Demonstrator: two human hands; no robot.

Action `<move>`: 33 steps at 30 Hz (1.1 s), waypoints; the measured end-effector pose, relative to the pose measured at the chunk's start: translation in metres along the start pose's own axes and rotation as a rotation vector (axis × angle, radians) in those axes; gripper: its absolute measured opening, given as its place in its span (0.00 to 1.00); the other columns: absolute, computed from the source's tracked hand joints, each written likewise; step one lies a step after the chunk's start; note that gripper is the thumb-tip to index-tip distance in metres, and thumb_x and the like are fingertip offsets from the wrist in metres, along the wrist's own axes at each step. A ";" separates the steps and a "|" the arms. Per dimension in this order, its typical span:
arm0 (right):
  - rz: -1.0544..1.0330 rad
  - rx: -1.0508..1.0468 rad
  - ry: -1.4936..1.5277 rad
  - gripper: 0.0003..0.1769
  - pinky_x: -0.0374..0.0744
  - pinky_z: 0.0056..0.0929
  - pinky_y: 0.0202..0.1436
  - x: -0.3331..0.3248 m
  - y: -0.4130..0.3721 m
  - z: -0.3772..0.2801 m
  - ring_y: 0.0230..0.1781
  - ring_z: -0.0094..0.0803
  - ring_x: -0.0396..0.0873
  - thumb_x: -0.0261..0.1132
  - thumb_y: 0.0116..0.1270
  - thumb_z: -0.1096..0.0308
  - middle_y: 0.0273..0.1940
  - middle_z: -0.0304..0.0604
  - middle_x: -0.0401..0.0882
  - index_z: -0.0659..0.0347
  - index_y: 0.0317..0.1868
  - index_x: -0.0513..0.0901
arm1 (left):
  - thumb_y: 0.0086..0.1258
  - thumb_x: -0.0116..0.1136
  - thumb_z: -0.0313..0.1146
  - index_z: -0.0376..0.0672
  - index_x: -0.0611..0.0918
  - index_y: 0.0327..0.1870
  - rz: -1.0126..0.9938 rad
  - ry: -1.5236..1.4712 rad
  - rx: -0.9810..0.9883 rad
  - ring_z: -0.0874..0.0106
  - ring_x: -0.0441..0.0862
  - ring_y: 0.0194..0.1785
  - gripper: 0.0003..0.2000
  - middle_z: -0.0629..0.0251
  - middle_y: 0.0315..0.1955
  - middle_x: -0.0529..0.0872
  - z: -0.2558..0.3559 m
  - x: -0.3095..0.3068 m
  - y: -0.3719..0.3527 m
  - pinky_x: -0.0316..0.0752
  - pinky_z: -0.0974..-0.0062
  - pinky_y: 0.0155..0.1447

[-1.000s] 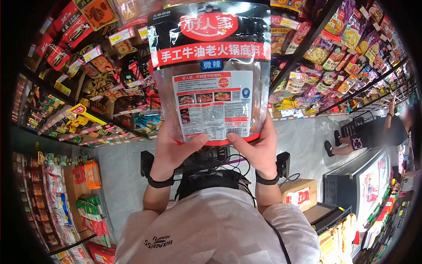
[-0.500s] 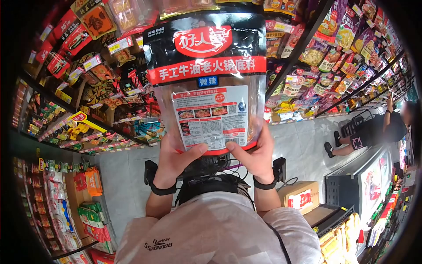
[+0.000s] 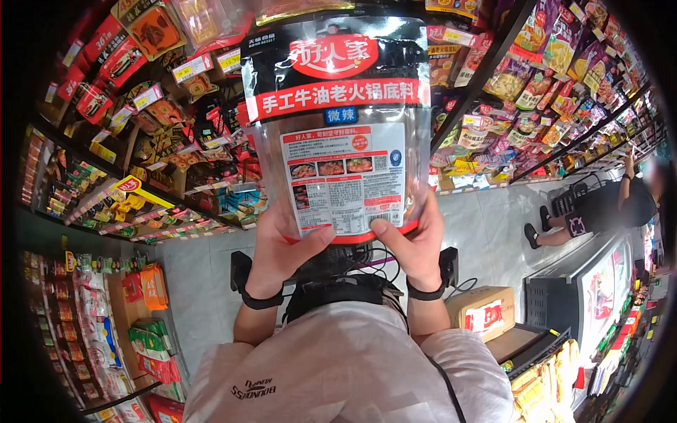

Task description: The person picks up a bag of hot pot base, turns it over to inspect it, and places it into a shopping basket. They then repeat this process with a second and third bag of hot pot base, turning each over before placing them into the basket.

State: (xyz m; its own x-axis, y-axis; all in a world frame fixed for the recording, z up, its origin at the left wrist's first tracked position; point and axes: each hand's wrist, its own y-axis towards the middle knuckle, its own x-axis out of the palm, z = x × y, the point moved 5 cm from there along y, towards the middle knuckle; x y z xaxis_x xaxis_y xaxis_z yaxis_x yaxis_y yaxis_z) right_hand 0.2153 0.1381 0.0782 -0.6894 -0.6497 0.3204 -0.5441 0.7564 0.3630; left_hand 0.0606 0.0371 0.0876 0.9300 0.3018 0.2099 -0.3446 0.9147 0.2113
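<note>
Above a grey tiled floor [image 3: 486,229], among crowded shop shelves with dark frames [image 3: 484,70], holding up one large pouch of glossy black, red and clear plastic [image 3: 338,134] out in front of the body, top edge pointing away. Reaching forward with two bare forearms, set roughly parallel, wearing one black wristband [image 3: 427,292] on each. Gripping the lower left corner with the left hand [image 3: 282,248], half closed, laying the thumb inward across the front; gripping the lower right corner with the right hand [image 3: 416,243] in mirrored fashion. Cannot tell how the fingers sit behind.

Showing creases and glare on the smooth plastic, one red band with white characters, one small blue patch and one white rectangular label [image 3: 391,185] with three food photos in a row. Wearing a pale, soft-folded fabric shirt [image 3: 338,352] with black lettering. Near the right forearm, passing one brown cardboard box [image 3: 462,315]; well apart, one other person in dark clothes [image 3: 599,220] and two black shoes [image 3: 531,236].
</note>
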 end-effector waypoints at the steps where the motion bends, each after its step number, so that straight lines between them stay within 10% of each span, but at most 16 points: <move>1: 0.001 -0.002 -0.006 0.34 0.74 0.30 0.59 -0.001 -0.001 -0.001 0.55 0.29 0.75 0.66 0.58 0.84 0.55 0.48 0.75 0.70 0.64 0.62 | 0.60 0.63 0.18 0.32 0.70 0.61 -0.006 0.002 0.004 0.72 0.78 0.55 0.26 0.59 0.53 0.80 0.001 0.001 0.001 0.72 0.72 0.61; 33: 0.006 0.001 0.032 0.34 0.72 0.30 0.60 -0.007 0.002 0.006 0.55 0.28 0.74 0.67 0.57 0.83 0.55 0.46 0.75 0.70 0.64 0.63 | 0.63 0.56 0.18 0.32 0.69 0.63 0.014 -0.118 -0.027 0.72 0.77 0.57 0.24 0.58 0.55 0.79 -0.001 0.002 -0.002 0.69 0.71 0.62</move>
State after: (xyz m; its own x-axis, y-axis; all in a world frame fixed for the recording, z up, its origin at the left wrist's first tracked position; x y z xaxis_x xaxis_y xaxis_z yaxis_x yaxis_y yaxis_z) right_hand 0.2159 0.1447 0.0719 -0.6767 -0.6474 0.3506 -0.5408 0.7602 0.3600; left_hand 0.0636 0.0363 0.0864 0.9029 0.2827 0.3239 -0.3527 0.9178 0.1822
